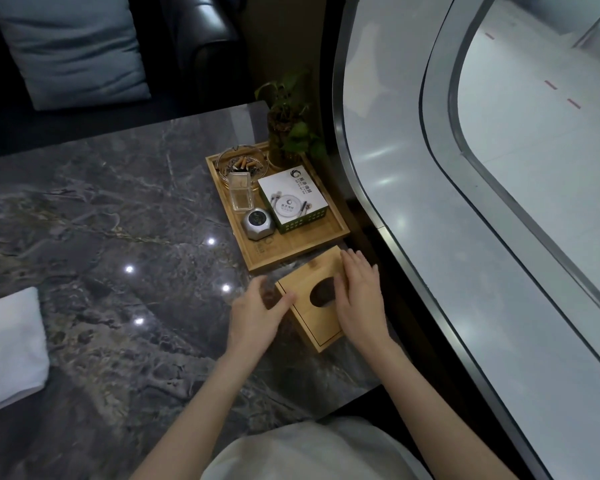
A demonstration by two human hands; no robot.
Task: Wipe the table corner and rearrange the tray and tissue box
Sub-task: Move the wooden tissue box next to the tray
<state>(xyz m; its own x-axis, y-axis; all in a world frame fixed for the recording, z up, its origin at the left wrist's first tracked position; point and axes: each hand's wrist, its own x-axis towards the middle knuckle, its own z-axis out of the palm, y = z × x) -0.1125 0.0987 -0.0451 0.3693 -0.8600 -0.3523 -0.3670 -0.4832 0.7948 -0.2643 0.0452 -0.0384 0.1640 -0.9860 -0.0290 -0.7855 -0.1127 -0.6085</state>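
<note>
A bamboo tissue box (312, 317) with an oval slot lies on the dark marble table (118, 237), just in front of the wooden tray (326, 241) near the right edge. My right hand (359, 296) rests flat on the box's right side, fingers pointing away from me. My left hand (257, 311) touches the box's left corner with thumb and fingers spread. The tray holds an ashtray with cigarette butts (242, 163), a clear toothpick holder (240, 194), a silver gadget (258, 223), a white and green box (293, 199) and a potted plant (288, 133). A white cloth (9, 348) lies at the table's left.
A curved glass and metal wall (395, 168) runs close along the table's right edge. A dark sofa with a blue-grey cushion (73, 46) stands beyond the far edge. My lap in pale clothing (309, 452) is at the near edge.
</note>
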